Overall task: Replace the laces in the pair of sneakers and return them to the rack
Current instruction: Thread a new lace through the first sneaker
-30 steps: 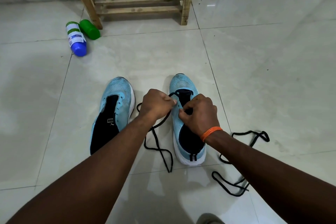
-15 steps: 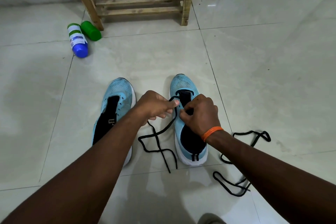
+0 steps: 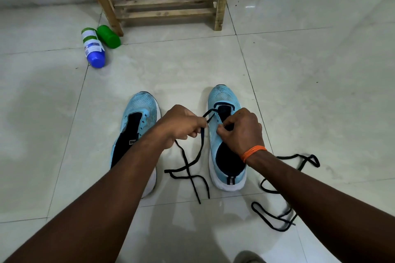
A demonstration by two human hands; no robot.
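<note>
Two light blue sneakers stand side by side on the tiled floor, toes pointing away. The left sneaker (image 3: 136,126) has no lace. My left hand (image 3: 181,126) pinches a black lace (image 3: 198,156) that runs from the front eyelets of the right sneaker (image 3: 224,100); its loose ends trail on the floor between the shoes. My right hand (image 3: 241,130), with an orange band at the wrist, rests on the right sneaker's tongue area, fingers curled at the eyelets. A second black lace (image 3: 277,218) lies loose on the floor to the right.
A wooden rack (image 3: 168,2) stands against the wall at the back. A white bottle with a blue cap (image 3: 93,48) and a green container (image 3: 108,36) lie on the floor by the rack's left leg.
My left hand has pulled away to the left from the right sneaker, drawing the lace out through the eyelet. The loose ends have shifted on the floor.
</note>
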